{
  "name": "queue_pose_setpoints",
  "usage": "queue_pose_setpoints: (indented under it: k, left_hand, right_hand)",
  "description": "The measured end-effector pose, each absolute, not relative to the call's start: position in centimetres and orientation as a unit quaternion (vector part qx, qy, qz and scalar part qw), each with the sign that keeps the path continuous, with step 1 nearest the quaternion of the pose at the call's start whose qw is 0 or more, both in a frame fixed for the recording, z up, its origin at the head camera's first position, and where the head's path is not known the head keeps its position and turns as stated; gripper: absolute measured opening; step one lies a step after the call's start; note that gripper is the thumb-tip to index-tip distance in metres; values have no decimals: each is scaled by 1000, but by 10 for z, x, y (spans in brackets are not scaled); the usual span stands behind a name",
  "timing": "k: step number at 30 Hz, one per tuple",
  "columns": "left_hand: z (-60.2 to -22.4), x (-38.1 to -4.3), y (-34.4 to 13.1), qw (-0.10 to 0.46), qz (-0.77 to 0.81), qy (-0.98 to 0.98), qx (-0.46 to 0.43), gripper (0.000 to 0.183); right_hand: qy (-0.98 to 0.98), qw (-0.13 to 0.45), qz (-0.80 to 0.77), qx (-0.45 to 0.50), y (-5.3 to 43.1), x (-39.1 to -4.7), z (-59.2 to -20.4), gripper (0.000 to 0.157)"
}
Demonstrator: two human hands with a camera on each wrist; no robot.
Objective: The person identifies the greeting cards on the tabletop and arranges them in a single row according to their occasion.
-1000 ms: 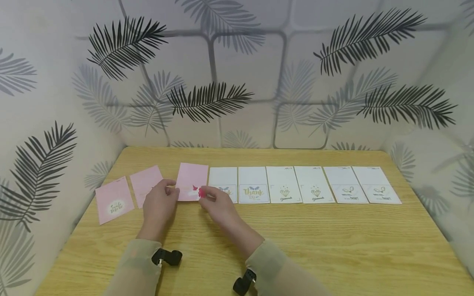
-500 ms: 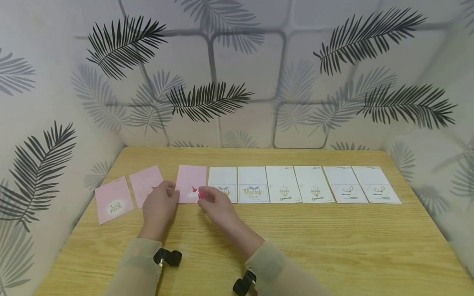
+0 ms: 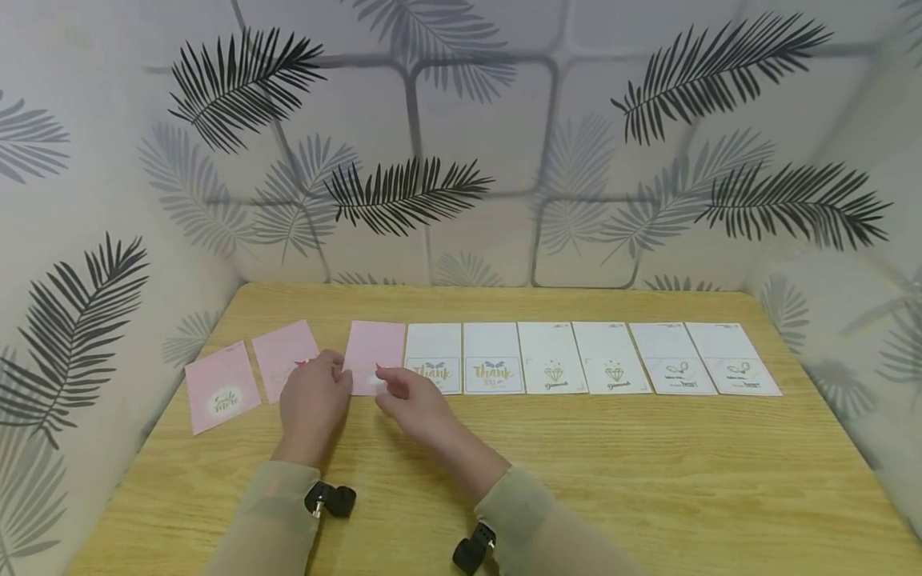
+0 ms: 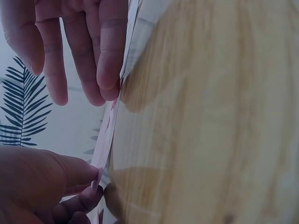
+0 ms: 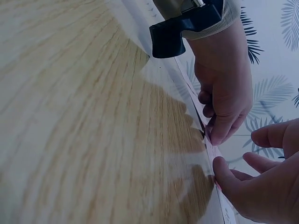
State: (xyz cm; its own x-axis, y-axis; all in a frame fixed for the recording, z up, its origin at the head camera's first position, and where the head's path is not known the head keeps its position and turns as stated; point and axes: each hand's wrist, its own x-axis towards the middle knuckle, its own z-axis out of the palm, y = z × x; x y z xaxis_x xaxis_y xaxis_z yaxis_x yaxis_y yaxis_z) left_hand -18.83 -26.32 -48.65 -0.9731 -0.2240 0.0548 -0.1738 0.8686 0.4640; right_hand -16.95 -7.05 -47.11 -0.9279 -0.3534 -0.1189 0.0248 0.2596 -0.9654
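In the head view a pink card (image 3: 374,344) lies on the table, left of the white cards. My left hand (image 3: 313,408) pinches its left edge between thumb and fingers, as the left wrist view shows for the card (image 4: 107,128). Over the card's lower right corner is my right hand (image 3: 418,408); in the right wrist view, this right hand (image 5: 266,186) has its fingers loosely spread and its thumb at the card's edge. It hides the printed corner. Further left lie a second pink card (image 3: 281,352), partly covered by my left hand, and a third pink card (image 3: 223,392) reading "Smile More".
To the right, several white cards stand in a row: "Thank you" cards (image 3: 492,360), diamond cards (image 3: 553,360) and heart-lettered cards (image 3: 673,360). The wooden table (image 3: 576,480) meets a leaf-patterned wall (image 3: 475,240) behind.
The pink card has come down flat onto the table. My right fingers have loosened from its right edge and moved slightly left over its lower corner. My left hand stays at the left edge.
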Motion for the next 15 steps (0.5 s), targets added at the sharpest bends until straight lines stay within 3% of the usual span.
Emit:
queue_pose_setpoints:
  k: [15]
  left_hand:
    - [-483,-186,-259,70,-204,-973,85,35]
  right_hand:
    - [783,156,-592,-110,-68,-169,-471,44]
